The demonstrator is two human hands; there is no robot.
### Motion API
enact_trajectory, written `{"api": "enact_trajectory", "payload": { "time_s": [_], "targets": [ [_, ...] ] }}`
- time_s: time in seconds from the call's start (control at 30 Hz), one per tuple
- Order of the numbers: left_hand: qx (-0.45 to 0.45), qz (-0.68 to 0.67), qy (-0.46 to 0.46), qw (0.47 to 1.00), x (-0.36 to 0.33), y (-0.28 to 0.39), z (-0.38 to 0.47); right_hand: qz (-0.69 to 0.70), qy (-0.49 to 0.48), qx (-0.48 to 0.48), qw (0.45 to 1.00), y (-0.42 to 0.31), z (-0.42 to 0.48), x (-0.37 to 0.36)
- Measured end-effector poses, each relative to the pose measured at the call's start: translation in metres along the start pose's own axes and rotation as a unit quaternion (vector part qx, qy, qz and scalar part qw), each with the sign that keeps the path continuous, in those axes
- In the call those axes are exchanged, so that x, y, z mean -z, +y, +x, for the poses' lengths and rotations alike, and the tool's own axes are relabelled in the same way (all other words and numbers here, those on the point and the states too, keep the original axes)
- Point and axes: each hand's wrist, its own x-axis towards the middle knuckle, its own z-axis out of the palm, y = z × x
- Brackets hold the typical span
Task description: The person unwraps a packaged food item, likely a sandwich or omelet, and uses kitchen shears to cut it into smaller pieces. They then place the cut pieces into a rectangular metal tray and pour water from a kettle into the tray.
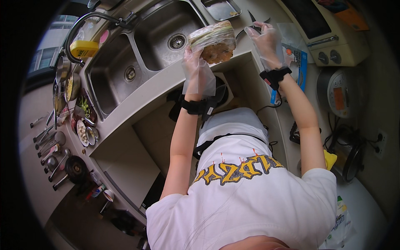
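My left hand (194, 62), in a clear plastic glove, is closed on a sandwich wrapped in plastic film (214, 42), held up over the counter edge beside the sink. Brown bread shows on its lower face, and paler, greenish layers show through the film on its side. My right hand (265, 39), also gloved in clear plastic, is raised over the counter to the right. Scissors or a similar bladed tool (252, 16) lies just beyond its fingers, partly hidden; whether the fingers touch it I cannot tell.
A double steel sink (142, 70) with a curved faucet (75, 29) is at the left. A metal tray (221, 8) lies at the top. An oven (328, 34), a blue-edged box (302, 67) and a round-faced appliance (336, 92) stand on the right. Dishes of food (82, 131) sit left of the sink.
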Motion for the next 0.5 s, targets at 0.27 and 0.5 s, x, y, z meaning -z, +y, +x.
{"api": "enact_trajectory", "payload": {
  "time_s": [0.27, 0.5],
  "targets": [
    [-0.075, 0.156, -0.075, 0.982, -0.033, 0.013, 0.0, 0.556, -0.162, -0.217, 0.786, -0.09, -0.033, 0.042],
    [-0.481, 0.634, -0.139, 0.588, -0.062, 0.055, -0.004, 0.552, -0.142, -0.201, 0.797, -0.084, -0.04, 0.049]
  ]
}}
